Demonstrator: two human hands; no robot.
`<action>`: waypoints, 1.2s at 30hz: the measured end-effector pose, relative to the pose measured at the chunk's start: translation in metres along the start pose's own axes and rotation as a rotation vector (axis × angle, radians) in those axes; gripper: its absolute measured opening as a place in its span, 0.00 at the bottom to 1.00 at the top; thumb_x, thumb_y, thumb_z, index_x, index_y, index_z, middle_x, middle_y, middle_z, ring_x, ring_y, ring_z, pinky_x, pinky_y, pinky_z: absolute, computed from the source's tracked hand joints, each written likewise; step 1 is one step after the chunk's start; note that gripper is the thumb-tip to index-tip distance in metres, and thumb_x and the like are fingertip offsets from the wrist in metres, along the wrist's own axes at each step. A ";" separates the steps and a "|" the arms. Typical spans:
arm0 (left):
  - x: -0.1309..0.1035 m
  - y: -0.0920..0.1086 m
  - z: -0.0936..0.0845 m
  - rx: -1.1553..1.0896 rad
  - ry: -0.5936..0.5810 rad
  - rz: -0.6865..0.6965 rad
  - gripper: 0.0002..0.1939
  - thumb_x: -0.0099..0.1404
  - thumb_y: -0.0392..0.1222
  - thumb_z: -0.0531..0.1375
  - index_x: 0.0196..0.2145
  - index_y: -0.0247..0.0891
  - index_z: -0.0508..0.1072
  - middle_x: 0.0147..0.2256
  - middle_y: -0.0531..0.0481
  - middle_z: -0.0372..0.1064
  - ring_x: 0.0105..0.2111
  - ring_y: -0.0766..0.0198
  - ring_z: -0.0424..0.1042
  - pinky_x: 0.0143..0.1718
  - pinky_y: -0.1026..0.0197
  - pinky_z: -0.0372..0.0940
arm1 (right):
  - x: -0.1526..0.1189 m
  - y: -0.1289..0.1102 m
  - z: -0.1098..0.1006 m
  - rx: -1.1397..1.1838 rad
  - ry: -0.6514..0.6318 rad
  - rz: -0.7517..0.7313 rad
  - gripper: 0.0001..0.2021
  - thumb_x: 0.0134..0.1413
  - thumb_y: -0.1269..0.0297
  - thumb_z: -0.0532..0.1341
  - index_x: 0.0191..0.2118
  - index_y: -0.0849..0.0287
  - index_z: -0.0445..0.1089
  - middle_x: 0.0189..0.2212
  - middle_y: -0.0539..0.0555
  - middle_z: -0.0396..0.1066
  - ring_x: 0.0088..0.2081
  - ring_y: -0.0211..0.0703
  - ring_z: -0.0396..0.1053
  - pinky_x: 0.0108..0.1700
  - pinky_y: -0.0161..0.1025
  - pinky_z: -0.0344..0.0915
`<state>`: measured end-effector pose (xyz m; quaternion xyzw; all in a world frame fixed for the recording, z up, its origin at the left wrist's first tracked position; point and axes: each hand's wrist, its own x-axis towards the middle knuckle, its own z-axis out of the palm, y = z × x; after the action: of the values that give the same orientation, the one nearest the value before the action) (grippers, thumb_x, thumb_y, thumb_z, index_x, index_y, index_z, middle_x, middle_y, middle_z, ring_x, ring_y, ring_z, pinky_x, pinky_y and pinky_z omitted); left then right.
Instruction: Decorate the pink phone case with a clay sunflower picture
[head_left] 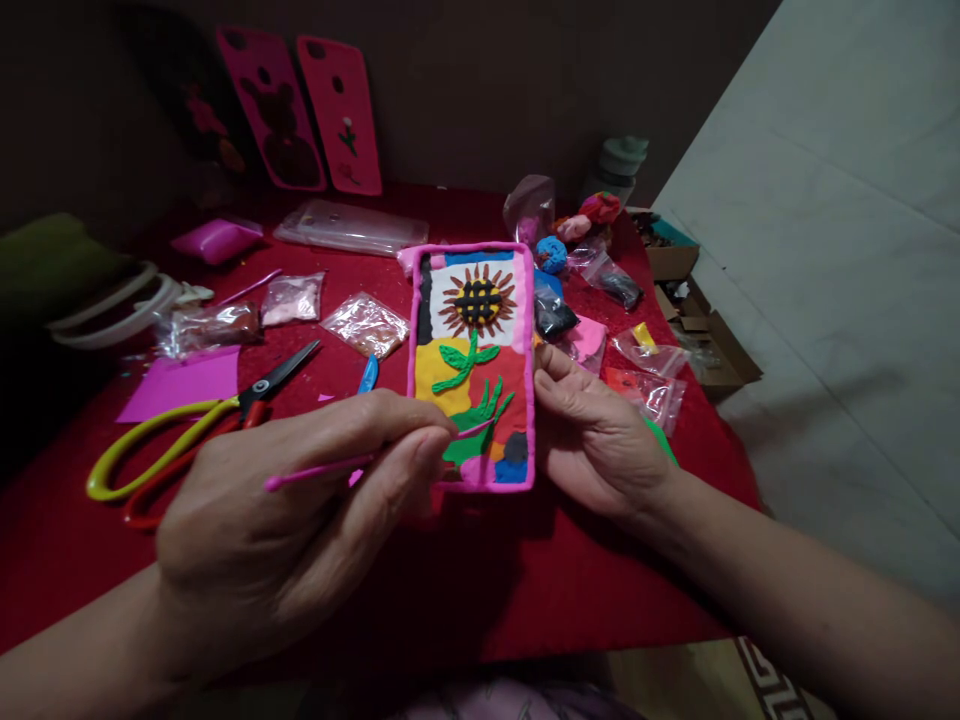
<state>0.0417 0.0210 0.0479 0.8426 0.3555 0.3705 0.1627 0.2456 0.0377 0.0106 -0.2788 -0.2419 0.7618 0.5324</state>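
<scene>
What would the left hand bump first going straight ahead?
The left hand, with its pink tool, would probably meet the green clay leaves first; the tip may be touching them.

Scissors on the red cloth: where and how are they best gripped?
Probably by the yellow loop, coming from the left: the scissors lie with their blades pointing away and that loop outermost and uncovered, while the left hand partly hides the red loop.

Red cloth-covd table [450, 600], 1 pr scissors [259, 388] at L, 1 purple sheet [180, 383], clay pkts [292, 299], 1 blue lump [551, 254]
</scene>
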 end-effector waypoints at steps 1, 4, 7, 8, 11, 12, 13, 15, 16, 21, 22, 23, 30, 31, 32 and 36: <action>0.000 0.000 0.000 -0.014 0.004 -0.009 0.09 0.73 0.36 0.53 0.38 0.44 0.73 0.23 0.62 0.72 0.21 0.77 0.72 0.25 0.76 0.63 | 0.000 0.000 0.000 0.001 0.003 0.001 0.05 0.54 0.72 0.64 0.34 0.54 0.71 0.34 0.48 0.76 0.38 0.39 0.75 0.57 0.44 0.69; -0.001 0.001 0.000 -0.039 0.020 -0.033 0.09 0.72 0.36 0.54 0.38 0.45 0.74 0.23 0.61 0.72 0.21 0.75 0.73 0.24 0.74 0.63 | 0.000 0.000 0.001 0.000 0.017 0.003 0.05 0.53 0.71 0.65 0.34 0.54 0.71 0.34 0.48 0.76 0.37 0.40 0.75 0.57 0.45 0.69; 0.000 0.001 0.001 -0.068 0.018 -0.047 0.10 0.71 0.34 0.54 0.38 0.45 0.74 0.24 0.60 0.72 0.22 0.75 0.72 0.24 0.74 0.64 | 0.000 0.001 0.000 -0.001 0.017 0.002 0.05 0.53 0.72 0.64 0.35 0.54 0.72 0.33 0.48 0.76 0.37 0.39 0.74 0.54 0.43 0.71; 0.000 0.001 0.001 -0.082 0.014 -0.048 0.10 0.71 0.34 0.54 0.38 0.45 0.74 0.24 0.60 0.72 0.22 0.75 0.72 0.25 0.74 0.65 | 0.001 0.001 -0.001 0.001 0.015 0.000 0.05 0.54 0.72 0.64 0.35 0.54 0.72 0.33 0.48 0.76 0.37 0.39 0.74 0.53 0.42 0.72; 0.000 0.001 0.001 -0.117 0.017 -0.032 0.11 0.71 0.33 0.55 0.42 0.45 0.75 0.25 0.60 0.72 0.23 0.75 0.73 0.26 0.75 0.65 | 0.000 0.001 -0.002 0.001 0.011 -0.003 0.05 0.54 0.71 0.65 0.36 0.54 0.72 0.34 0.48 0.76 0.36 0.38 0.74 0.51 0.40 0.72; 0.001 0.001 0.001 -0.117 0.020 -0.026 0.11 0.71 0.33 0.55 0.43 0.45 0.75 0.25 0.61 0.72 0.23 0.75 0.73 0.26 0.75 0.65 | 0.000 0.001 -0.002 -0.001 0.011 -0.001 0.05 0.54 0.71 0.65 0.36 0.55 0.72 0.35 0.49 0.77 0.36 0.38 0.74 0.51 0.41 0.72; 0.001 0.001 0.001 -0.110 0.010 -0.023 0.11 0.71 0.33 0.55 0.43 0.45 0.75 0.25 0.61 0.72 0.23 0.76 0.73 0.26 0.75 0.65 | 0.000 0.002 -0.002 -0.003 0.013 0.001 0.05 0.53 0.71 0.65 0.36 0.55 0.71 0.36 0.49 0.77 0.37 0.39 0.74 0.52 0.41 0.72; 0.001 0.001 0.000 -0.087 0.002 -0.014 0.10 0.71 0.33 0.55 0.43 0.44 0.74 0.25 0.61 0.72 0.24 0.76 0.73 0.26 0.75 0.66 | 0.000 0.002 -0.001 -0.004 0.017 0.005 0.05 0.53 0.70 0.66 0.36 0.55 0.71 0.37 0.49 0.77 0.37 0.39 0.74 0.53 0.42 0.71; 0.002 0.001 0.000 -0.076 0.000 -0.007 0.09 0.71 0.33 0.55 0.42 0.44 0.74 0.25 0.61 0.73 0.24 0.75 0.73 0.27 0.75 0.66 | 0.000 0.002 -0.001 -0.002 0.019 0.006 0.05 0.53 0.70 0.66 0.36 0.55 0.71 0.37 0.49 0.77 0.37 0.39 0.74 0.53 0.42 0.71; 0.002 0.001 0.001 -0.050 0.022 -0.014 0.09 0.71 0.33 0.54 0.40 0.43 0.73 0.25 0.61 0.73 0.23 0.74 0.74 0.25 0.74 0.66 | 0.000 0.002 -0.001 -0.007 0.021 0.008 0.05 0.53 0.70 0.65 0.35 0.54 0.70 0.35 0.49 0.76 0.37 0.39 0.74 0.57 0.44 0.69; 0.002 0.001 0.001 -0.053 0.023 -0.018 0.09 0.71 0.33 0.54 0.40 0.44 0.73 0.24 0.61 0.73 0.23 0.74 0.74 0.25 0.74 0.66 | 0.000 0.002 -0.001 -0.004 0.018 0.009 0.05 0.54 0.70 0.65 0.35 0.54 0.70 0.34 0.48 0.76 0.37 0.39 0.74 0.57 0.45 0.68; 0.001 0.001 0.001 -0.058 0.022 -0.017 0.09 0.71 0.33 0.54 0.40 0.44 0.73 0.24 0.61 0.73 0.22 0.74 0.73 0.25 0.74 0.65 | 0.000 0.002 -0.001 -0.002 0.015 0.009 0.04 0.54 0.70 0.65 0.34 0.54 0.70 0.33 0.48 0.75 0.37 0.39 0.74 0.58 0.45 0.68; 0.001 0.001 -0.001 -0.067 0.011 -0.030 0.10 0.71 0.33 0.55 0.39 0.44 0.74 0.24 0.60 0.72 0.23 0.75 0.72 0.25 0.74 0.65 | 0.000 0.001 -0.001 -0.031 0.018 0.008 0.04 0.54 0.70 0.64 0.34 0.53 0.70 0.32 0.47 0.75 0.37 0.40 0.75 0.58 0.46 0.68; 0.001 0.001 -0.001 -0.064 0.008 -0.024 0.10 0.71 0.33 0.55 0.39 0.44 0.74 0.25 0.60 0.72 0.22 0.75 0.72 0.25 0.74 0.65 | 0.000 0.001 0.000 -0.031 0.020 0.006 0.04 0.54 0.70 0.65 0.34 0.53 0.70 0.32 0.47 0.75 0.37 0.40 0.75 0.58 0.46 0.68; 0.001 0.001 -0.001 -0.058 -0.001 -0.016 0.09 0.71 0.33 0.55 0.39 0.44 0.74 0.25 0.60 0.73 0.23 0.75 0.72 0.25 0.74 0.65 | 0.000 0.001 0.000 -0.028 0.021 0.004 0.04 0.54 0.70 0.65 0.34 0.54 0.70 0.33 0.47 0.76 0.37 0.40 0.75 0.58 0.46 0.68; 0.001 0.001 0.000 -0.044 0.004 -0.009 0.08 0.71 0.34 0.55 0.40 0.43 0.73 0.25 0.61 0.72 0.23 0.77 0.72 0.26 0.76 0.64 | 0.000 0.001 0.000 -0.015 0.017 0.002 0.05 0.53 0.71 0.65 0.34 0.54 0.70 0.35 0.48 0.77 0.39 0.40 0.75 0.58 0.45 0.68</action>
<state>0.0426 0.0208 0.0483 0.8365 0.3512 0.3791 0.1822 0.2445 0.0371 0.0100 -0.2894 -0.2427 0.7581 0.5316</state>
